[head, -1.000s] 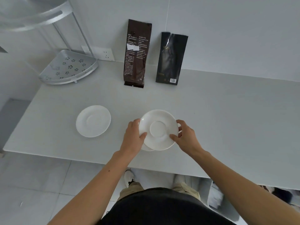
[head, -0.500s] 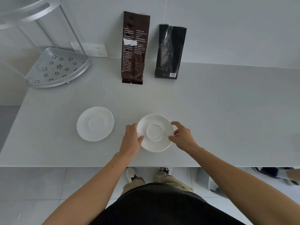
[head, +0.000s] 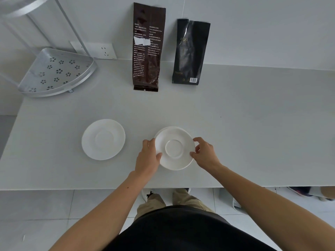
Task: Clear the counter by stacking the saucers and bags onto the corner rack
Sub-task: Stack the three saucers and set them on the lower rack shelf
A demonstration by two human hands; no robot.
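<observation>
A white saucer lies on top of another saucer whose rim shows just behind it, near the counter's front edge. My left hand grips the top saucer's left rim and my right hand pinches its right rim. A second lone white saucer lies flat to the left. A tall brown bag and a shorter black bag lean upright against the back wall. The metal corner rack stands at the back left, its perforated lower shelf bare.
A wall socket sits behind the rack's post. The rack's upper shelf hangs at the top left. The counter's front edge runs just below my hands, with tiled floor beneath.
The held saucer has come down and back onto the saucer beneath it, now nearly centred over it. Both hands stayed on its rim.
</observation>
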